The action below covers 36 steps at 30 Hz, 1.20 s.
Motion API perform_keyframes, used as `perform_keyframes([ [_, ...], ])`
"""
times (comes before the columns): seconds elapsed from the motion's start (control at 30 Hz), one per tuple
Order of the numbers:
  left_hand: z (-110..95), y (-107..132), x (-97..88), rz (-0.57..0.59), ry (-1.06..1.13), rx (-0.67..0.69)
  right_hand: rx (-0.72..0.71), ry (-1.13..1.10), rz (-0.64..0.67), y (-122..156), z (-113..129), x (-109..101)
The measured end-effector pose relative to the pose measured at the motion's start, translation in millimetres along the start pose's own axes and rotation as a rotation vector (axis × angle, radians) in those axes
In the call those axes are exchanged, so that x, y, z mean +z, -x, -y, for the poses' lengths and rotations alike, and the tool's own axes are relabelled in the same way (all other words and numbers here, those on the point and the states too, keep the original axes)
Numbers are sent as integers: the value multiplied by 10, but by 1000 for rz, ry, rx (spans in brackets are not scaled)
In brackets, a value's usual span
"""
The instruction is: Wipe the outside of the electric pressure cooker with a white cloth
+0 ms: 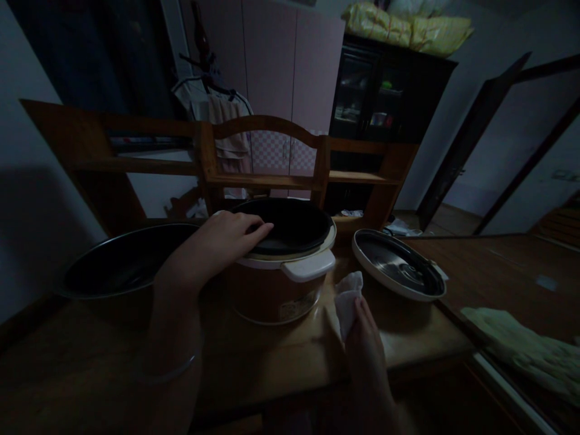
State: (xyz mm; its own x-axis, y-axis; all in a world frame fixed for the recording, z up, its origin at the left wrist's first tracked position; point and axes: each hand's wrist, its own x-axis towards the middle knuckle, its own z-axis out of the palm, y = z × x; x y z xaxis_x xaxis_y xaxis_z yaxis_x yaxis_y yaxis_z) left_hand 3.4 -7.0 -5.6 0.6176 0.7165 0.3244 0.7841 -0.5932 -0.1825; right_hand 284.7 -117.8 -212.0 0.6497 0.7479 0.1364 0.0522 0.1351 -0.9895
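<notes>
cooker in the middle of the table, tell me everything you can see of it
The cooker stands upright and uncovered on the wooden table. Its body looks brownish, with a pale rim, a white, plastic-looking handle towards the right and a label-like patch low down. The dark inner pot is too dim to judge for contents. The left hand is at its left edge, apparently touching.

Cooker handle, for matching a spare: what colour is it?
White; the cooker handle shows in the head view.
</notes>
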Motion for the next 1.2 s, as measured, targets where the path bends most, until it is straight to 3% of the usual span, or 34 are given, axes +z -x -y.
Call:
perform_keyframes([
  [0.13,-9,-13,1,-4,20,-31,150,-71,62,70,184,251],
  [0.33,-99,34,-87,-27,-78,24,174,-193,144,249,171,540],
  [0.57,-101,26,-75,-19,-84,22,145,-165,151,434,71,537],
  [0.87,-110,-15,-64,-6,-44,-32,59,-194,233,709,130,598],
  [1.03,-112,-4,-59,-31,-10,-30,110,-183,221,858,39,630],
  [1.2,-109,9,-39,-60,-20,-40,56,-198,239,982,-60,696],
])
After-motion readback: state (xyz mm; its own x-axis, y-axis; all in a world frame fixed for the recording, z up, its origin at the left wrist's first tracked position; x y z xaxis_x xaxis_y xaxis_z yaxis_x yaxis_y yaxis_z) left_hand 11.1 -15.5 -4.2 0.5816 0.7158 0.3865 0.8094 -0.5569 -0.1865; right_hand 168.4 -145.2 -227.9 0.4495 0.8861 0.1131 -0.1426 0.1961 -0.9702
